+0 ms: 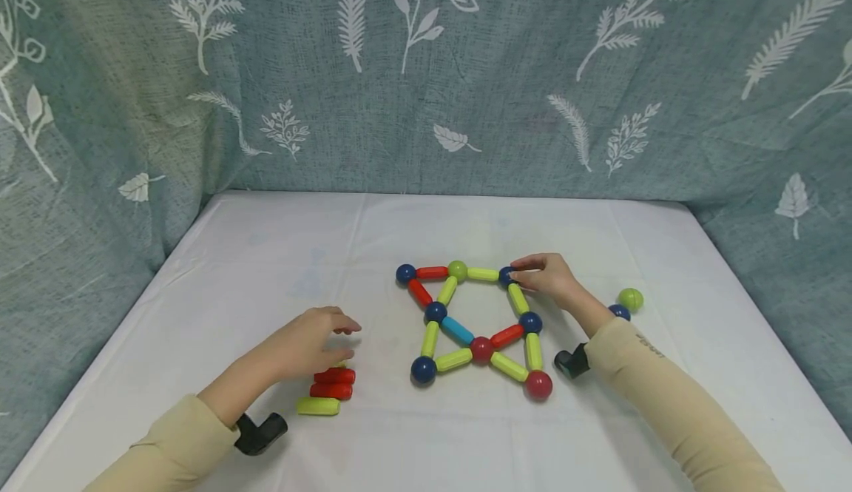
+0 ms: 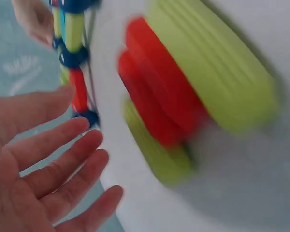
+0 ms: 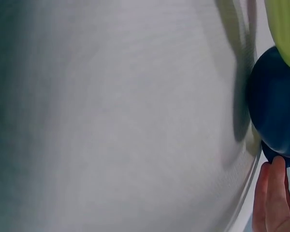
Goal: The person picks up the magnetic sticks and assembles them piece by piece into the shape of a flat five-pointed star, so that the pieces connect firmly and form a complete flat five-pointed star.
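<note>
A flat figure of coloured rods and balls lies on the table. At its far right corner my right hand (image 1: 549, 279) pinches a dark blue ball (image 1: 506, 277), where two yellow-green rods meet; in the right wrist view the fingertips touch that ball (image 3: 270, 152). My left hand (image 1: 308, 342) hovers with spread, relaxed fingers over a short row of loose rods. Two red rods (image 1: 333, 384) and a yellow-green rod (image 1: 318, 406) show below it, and a further yellow-green rod (image 2: 159, 154) appears in the left wrist view. Nothing lies between the left fingers.
Right of the figure are a loose green ball (image 1: 631, 299) and a blue ball (image 1: 620, 312), the latter partly behind the right sleeve. Red balls (image 1: 538, 385) and blue balls (image 1: 423, 370) form the near corners. A patterned curtain (image 1: 426, 144) hangs behind the white table (image 1: 279, 233).
</note>
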Tool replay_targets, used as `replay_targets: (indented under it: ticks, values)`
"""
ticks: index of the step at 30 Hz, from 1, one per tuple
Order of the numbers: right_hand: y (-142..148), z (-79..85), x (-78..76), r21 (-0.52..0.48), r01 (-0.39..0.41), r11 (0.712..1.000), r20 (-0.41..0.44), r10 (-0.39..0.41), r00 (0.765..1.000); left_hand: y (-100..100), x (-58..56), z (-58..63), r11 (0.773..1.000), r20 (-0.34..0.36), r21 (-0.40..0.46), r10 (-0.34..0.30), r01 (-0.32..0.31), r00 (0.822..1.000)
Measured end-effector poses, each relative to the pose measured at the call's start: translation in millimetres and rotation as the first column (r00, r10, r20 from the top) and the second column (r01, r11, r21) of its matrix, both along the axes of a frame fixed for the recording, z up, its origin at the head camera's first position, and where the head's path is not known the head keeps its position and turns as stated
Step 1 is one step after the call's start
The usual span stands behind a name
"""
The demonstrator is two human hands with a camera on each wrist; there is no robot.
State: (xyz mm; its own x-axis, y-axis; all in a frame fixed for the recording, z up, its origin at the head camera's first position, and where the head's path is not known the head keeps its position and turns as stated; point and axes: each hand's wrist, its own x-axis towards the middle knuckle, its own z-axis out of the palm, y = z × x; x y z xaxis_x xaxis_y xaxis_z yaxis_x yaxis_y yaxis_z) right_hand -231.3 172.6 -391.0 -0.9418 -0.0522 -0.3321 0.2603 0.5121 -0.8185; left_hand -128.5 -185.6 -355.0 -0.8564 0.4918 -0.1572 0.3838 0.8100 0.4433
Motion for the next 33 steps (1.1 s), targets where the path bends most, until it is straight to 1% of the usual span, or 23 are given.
replay_targets:
  ticks: [1,3,8,11,15,19,22,25,26,29,31,33]
  values:
    - [0,-0.2,0.0,-0.001,0.000,1.000,-0.001,0.000,1.000,-6,0.6,-0.7,1.000,0.019,-0.002,0.016,-0.016,1.000]
    - [0,-0.6,0.0,-0.003,0.000,1.000,-0.002,0.000,1.000,-17,1.9,-3.1,1.000,0.049,-0.005,0.028,-0.028,0.998]
    - [-1,-0.8,-0.1,-0.013,0.002,1.000,-0.002,-0.002,1.000,-33,3.0,-11.1,1.000,0.100,0.011,0.028,-0.029,0.995]
    - [-1,-0.1,0.0,-0.013,0.004,1.000,-0.002,-0.004,1.000,-36,1.9,-14.0,0.999,0.136,0.031,0.038,-0.043,0.990]
    - [-1,0.7,0.2,-0.012,0.011,1.000,0.002,-0.011,1.000,-37,-1.2,-15.1,0.998,0.169,0.043,0.035,-0.043,0.985]
    - [-1,0.7,0.0,-0.014,0.015,1.000,0.005,-0.015,1.000,-35,-8.0,-9.7,0.999,0.184,0.027,0.035,-0.040,0.982]
    - [-1,0.6,-0.1,-0.014,0.013,1.000,0.005,-0.013,1.000,-30,-20.6,-1.3,0.999,0.160,0.039,0.026,-0.032,0.987]
    - [0,0.6,-0.3,-0.013,0.014,1.000,0.006,-0.014,1.000,-16,-40.0,6.4,0.997,0.114,0.068,0.025,-0.033,0.993]
    - [0,0.4,-0.5,-0.011,0.013,1.000,0.006,-0.013,1.000,-10,-46.8,9.0,0.996,0.102,0.074,0.035,-0.043,0.994]
    - [0,0.3,-0.7,-0.012,0.018,1.000,0.010,-0.018,1.000,17,-67.5,14.7,0.992,0.077,0.082,0.091,-0.097,0.993]
    - [0,0.2,-0.7,-0.009,0.014,1.000,0.009,-0.014,1.000,37,-80.9,16.7,0.986,0.083,0.086,0.139,-0.146,0.987]
    - [0,0.5,-0.5,-0.010,0.012,1.000,0.008,-0.012,1.000,59,-94.0,16.3,0.976,0.104,0.096,0.186,-0.196,0.977]
